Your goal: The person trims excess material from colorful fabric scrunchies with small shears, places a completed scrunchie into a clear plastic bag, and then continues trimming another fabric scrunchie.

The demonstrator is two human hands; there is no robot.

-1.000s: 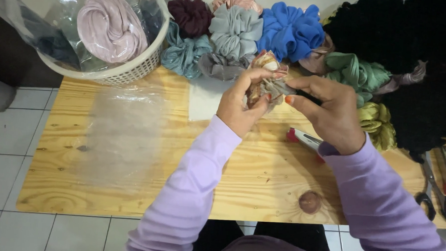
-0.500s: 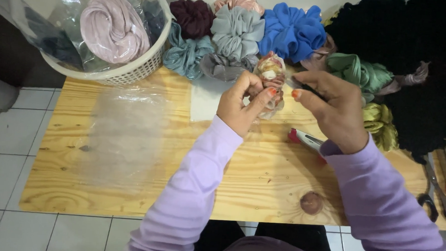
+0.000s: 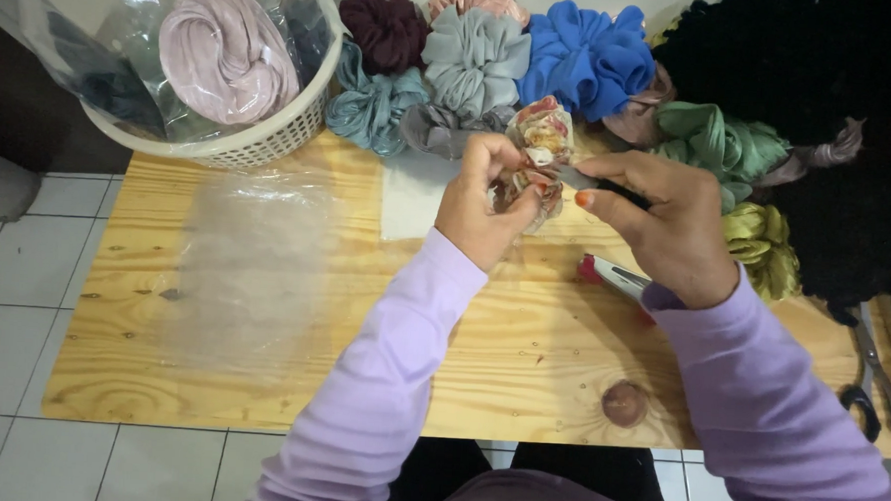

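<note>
Over table: both hands (image 3: 578, 201) pinch patterned scrunchie (image 3: 540, 144) | basket (image 3: 260, 142): bagged pink scrunchie (image 3: 224, 50)

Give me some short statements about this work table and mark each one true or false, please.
1. Both hands hold the patterned scrunchie. True: the left hand and the right hand grip it.
2. The white basket holds a blue scrunchie. False: a pale pink fabric bundle lies in it.
3. The scissors lie at the table's right end. True.
4. The clear plastic bag lies right of the hands. False: it lies to their left.
</note>
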